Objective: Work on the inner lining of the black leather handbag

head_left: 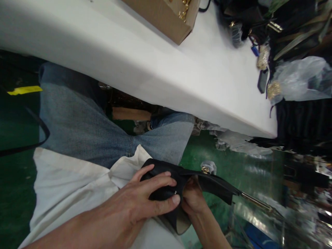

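Note:
On my lap lies a black bag (162, 169) that looks like leather, with a pale lining showing at its open mouth. My left hand (145, 197) grips it from outside, fingers spread over the panel and thumb bent across the front. A tiny shiny metal bit (175, 192) shows on the black panel just above the thumb tip. My right hand (193, 197) reaches into the mouth of the bag; its fingertips are hidden inside. A long black flap (218, 186) stretches from the bag toward the right.
A white table (155, 72) crosses the view ahead, bearing a cardboard box (160, 20) with gold-coloured metal pieces. At right are plastic bags (306, 77) and black items. Behind the flap, a small plastic packet (209, 167) appears over the green floor (251, 173). A metal rod (256, 201) is farther right.

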Demonstrator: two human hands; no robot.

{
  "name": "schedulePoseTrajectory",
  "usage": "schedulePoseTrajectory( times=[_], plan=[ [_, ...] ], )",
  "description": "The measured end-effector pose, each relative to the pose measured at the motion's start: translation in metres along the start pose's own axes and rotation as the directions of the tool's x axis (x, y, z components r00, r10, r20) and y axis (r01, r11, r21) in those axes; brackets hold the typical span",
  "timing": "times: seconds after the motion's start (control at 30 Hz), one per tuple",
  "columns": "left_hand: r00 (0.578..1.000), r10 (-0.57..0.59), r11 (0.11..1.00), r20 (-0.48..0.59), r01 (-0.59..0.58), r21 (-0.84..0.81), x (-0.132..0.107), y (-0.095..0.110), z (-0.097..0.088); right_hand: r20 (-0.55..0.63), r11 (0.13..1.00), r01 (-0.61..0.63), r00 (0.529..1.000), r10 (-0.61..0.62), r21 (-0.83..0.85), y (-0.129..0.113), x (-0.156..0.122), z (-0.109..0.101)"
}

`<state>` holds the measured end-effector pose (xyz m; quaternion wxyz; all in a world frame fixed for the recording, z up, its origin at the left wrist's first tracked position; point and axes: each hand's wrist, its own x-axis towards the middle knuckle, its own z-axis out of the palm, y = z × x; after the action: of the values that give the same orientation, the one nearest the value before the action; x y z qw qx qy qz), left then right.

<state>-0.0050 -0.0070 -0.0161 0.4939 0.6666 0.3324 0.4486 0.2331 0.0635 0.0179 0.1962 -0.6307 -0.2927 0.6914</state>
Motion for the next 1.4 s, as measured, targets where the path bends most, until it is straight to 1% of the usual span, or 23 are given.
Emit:
schedulePoseTrajectory(
  times=[0.1, 0.2, 0.3, 0.4, 0.43, 0.5, 0.53, 0.6, 0.63, 0.67, 0.7, 0.77, 0.8, 0.87, 1.0, 1.13, 1.27, 1.33, 1.4],
  plan=[
    [1.000, 0.018, 0.999, 0.016, -0.018, 0.045, -0.001, 0.000, 0.001, 0.016, 0.999, -0.006, 1.000, 0.005, 0.031, 0.002, 0.002, -0.001],
    [1.000, -0.005, 0.998, 0.020, 0.004, 0.065, 0.001, 0.003, 0.000, 0.015, 0.998, -0.001, 1.000, 0.000, 0.063, 0.005, 0.003, -0.004],
    [1.000, -0.003, 0.998, 0.025, 0.002, 0.060, 0.005, 0.006, -0.005, 0.001, 0.997, -0.002, 1.000, 0.002, 0.083, 0.008, 0.002, -0.007],
    [0.993, -0.020, 1.000, 0.112, 0.017, 0.022, 0.009, 0.008, -0.016, -0.024, 0.996, -0.015, 1.000, 0.018, 0.085, 0.010, 0.000, -0.008],
    [0.987, -0.039, 0.999, 0.155, 0.040, 0.001, 0.010, 0.008, -0.020, -0.033, 0.996, -0.020, 0.999, 0.023, 0.084, 0.010, 0.000, -0.008],
    [0.979, -0.099, 0.992, 0.177, 0.112, -0.062, 0.012, 0.009, -0.026, -0.040, 0.996, -0.036, 0.998, 0.039, 0.080, 0.011, -0.001, -0.008],
    [0.975, -0.151, 0.979, 0.164, 0.171, -0.112, 0.014, 0.008, -0.028, -0.038, 0.996, -0.045, 0.998, 0.048, 0.076, 0.011, -0.001, -0.007],
    [0.960, -0.272, 0.924, 0.074, 0.281, -0.258, 0.022, 0.007, -0.029, -0.030, 0.996, -0.063, 0.997, 0.065, 0.065, 0.013, -0.001, -0.007],
    [0.943, -0.332, 0.885, 0.023, 0.320, -0.338, 0.027, 0.006, -0.029, -0.026, 0.996, -0.074, 0.997, 0.076, 0.058, 0.014, -0.002, -0.007],
    [0.931, -0.364, 0.856, -0.023, 0.325, -0.403, 0.033, 0.004, -0.027, -0.024, 0.995, -0.085, 0.996, 0.086, 0.051, 0.015, -0.002, -0.007],
    [0.925, -0.377, 0.844, -0.046, 0.322, -0.429, 0.039, 0.002, -0.026, -0.021, 0.994, -0.096, 0.995, 0.097, 0.043, 0.016, -0.002, -0.007],
    [0.952, -0.301, 0.884, -0.064, 0.253, -0.393, 0.051, -0.002, -0.023, -0.014, 0.993, -0.115, 0.993, 0.115, 0.028, 0.018, -0.002, -0.008],
    [0.967, -0.249, 0.901, -0.054, 0.211, -0.379, 0.055, -0.005, -0.022, -0.012, 0.992, -0.121, 0.993, 0.121, 0.022, 0.019, -0.002, -0.008],
    [0.985, -0.170, 0.919, -0.039, 0.144, -0.367, 0.060, -0.010, -0.021, -0.010, 0.992, -0.126, 0.992, 0.126, 0.011, 0.021, -0.002, -0.008],
    [0.991, -0.126, 0.932, -0.038, 0.105, -0.348, 0.059, -0.017, -0.022, -0.011, 0.990, -0.138, 0.990, 0.138, -0.014, 0.020, 0.000, -0.006],
    [0.988, -0.151, 0.913, -0.018, 0.132, -0.385, 0.057, -0.017, -0.022, 0.005, 0.988, -0.149, 0.989, 0.149, -0.030, 0.016, 0.000, -0.003],
    [0.973, -0.229, 0.876, -0.020, 0.197, -0.439, 0.059, -0.018, -0.021, 0.011, 0.990, -0.139, 0.990, 0.139, -0.025, 0.011, 0.001, 0.001],
    [0.960, -0.281, 0.819, -0.007, 0.236, -0.523, 0.059, -0.020, -0.021, 0.002, 0.992, -0.127, 0.992, 0.127, -0.019, 0.010, 0.001, 0.003],
    [0.951, -0.306, 0.748, 0.042, 0.267, -0.608, 0.058, -0.024, -0.022, -0.017, 0.992, -0.123, 0.992, 0.123, -0.008, 0.012, 0.002, 0.004]
  ],
)
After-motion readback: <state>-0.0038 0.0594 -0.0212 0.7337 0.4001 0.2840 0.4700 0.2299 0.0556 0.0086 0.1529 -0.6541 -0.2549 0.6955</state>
